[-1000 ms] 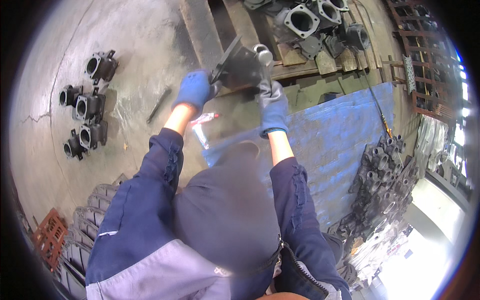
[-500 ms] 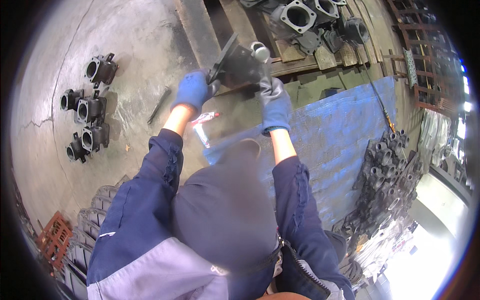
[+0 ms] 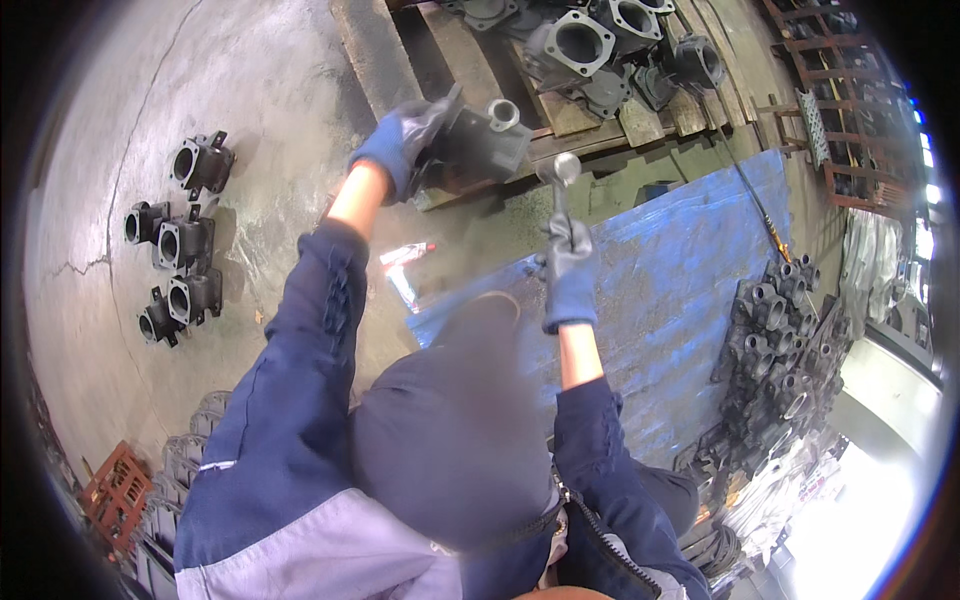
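A dark metal casting (image 3: 480, 145) with a flange and a round, light-rimmed opening is held off the floor, tilted, over the near edge of a wooden pallet. My left hand (image 3: 396, 148), in a blue glove with a dark coated palm, is closed on its flange at the left side. In my gloved right hand (image 3: 571, 268) is a hammer (image 3: 561, 182), its shiny round head pointing up and away from me. The hammer stands apart from the casting, to its right and slightly nearer me. My fingers partly cover the handle.
More castings (image 3: 580, 48) lie on the wooden pallet (image 3: 375, 52) ahead. Several similar castings (image 3: 183, 243) stand on the floor at left. A blue sheet (image 3: 665, 290) covers floor at right, beside a heap of dark parts (image 3: 770, 330). A red-and-white tube (image 3: 407, 254) lies near my foot.
My right hand has drawn the hammer back toward me and right, away from the casting. My left hand has shifted slightly up, still gripping the casting, whose round opening now shows.
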`<state>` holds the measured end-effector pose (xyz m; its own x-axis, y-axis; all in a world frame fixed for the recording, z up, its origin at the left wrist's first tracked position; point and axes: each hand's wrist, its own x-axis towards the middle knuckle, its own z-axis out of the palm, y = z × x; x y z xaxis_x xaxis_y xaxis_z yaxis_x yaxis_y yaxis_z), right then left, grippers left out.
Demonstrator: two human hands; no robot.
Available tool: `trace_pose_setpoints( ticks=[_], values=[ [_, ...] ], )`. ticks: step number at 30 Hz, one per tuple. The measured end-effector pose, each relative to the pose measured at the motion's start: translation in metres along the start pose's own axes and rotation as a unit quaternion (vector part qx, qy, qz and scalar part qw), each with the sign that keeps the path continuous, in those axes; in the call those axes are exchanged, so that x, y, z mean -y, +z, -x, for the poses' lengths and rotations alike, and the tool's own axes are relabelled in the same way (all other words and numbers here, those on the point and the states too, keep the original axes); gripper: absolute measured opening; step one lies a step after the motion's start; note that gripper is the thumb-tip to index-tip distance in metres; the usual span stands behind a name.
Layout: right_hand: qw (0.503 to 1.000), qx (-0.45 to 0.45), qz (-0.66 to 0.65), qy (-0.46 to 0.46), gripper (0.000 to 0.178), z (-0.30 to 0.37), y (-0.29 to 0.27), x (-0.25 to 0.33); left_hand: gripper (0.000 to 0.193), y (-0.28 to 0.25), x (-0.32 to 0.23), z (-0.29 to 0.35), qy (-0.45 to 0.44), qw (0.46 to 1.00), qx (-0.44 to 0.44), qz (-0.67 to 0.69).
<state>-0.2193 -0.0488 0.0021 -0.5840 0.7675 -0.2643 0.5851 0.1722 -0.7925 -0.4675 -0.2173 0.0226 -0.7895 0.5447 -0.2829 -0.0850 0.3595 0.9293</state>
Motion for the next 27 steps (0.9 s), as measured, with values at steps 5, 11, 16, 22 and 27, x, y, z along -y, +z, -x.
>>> trace_pose_setpoints(
  ticks=[5, 11, 16, 22, 27],
  values=[
    [0.942, 0.014, -0.290, 0.167, 0.029, 0.029, -0.032, -0.013, 0.052, 0.006, -0.011, -0.032, -0.085, 0.994, 0.065, -0.018],
    [0.995, -0.025, -0.077, 0.060, 0.030, 0.040, -0.053, -0.003, 0.046, 0.045, -0.015, -0.027, -0.113, 0.982, -0.033, 0.149],
    [0.994, -0.027, -0.090, 0.048, 0.032, 0.042, -0.055, -0.009, 0.042, 0.050, -0.045, -0.029, 0.112, 0.946, -0.125, -0.278],
    [0.984, 0.013, -0.153, 0.094, 0.034, 0.040, -0.044, -0.001, 0.018, 0.069, -0.034, -0.009, 0.186, 0.880, -0.150, -0.410],
    [0.993, 0.022, -0.111, 0.027, 0.037, 0.047, -0.041, -0.001, 0.011, 0.086, 0.002, 0.009, 0.165, 0.897, -0.237, -0.334]
  ],
)
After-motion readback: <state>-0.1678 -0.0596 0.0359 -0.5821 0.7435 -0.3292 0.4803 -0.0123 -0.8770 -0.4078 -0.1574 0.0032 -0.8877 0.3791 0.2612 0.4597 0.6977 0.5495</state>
